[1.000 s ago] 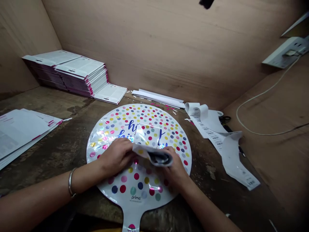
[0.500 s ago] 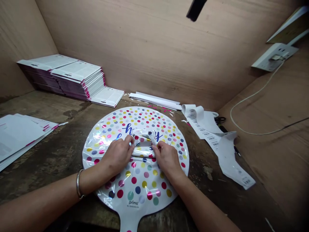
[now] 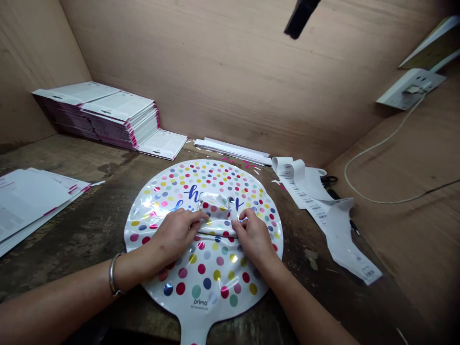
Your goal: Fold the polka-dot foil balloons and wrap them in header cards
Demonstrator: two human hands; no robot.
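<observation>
A flat round foil balloon (image 3: 215, 278), white with coloured dots and blue lettering, lies on the worn wooden table. On its middle rests a small folded bundle of dotted foil (image 3: 217, 215). My left hand (image 3: 176, 235) pinches the bundle's left side with curled fingers. From the other side my right hand (image 3: 253, 235) pinches its right edge the same way. A metal bangle (image 3: 113, 274) sits on my left wrist.
Stacks of white and pink printed cards (image 3: 108, 112) stand at the back left, more sheets (image 3: 28, 201) lie at the left edge. A curled strip of barcode labels (image 3: 323, 206) lies to the right, black scissors (image 3: 328, 181) behind it. Board walls enclose the table; a socket (image 3: 409, 88) and cable hang right.
A second ago the hands held a loosely folded foil piece, part raised. Since then they have pressed it down into a tighter, smaller bundle on the balloon's middle.
</observation>
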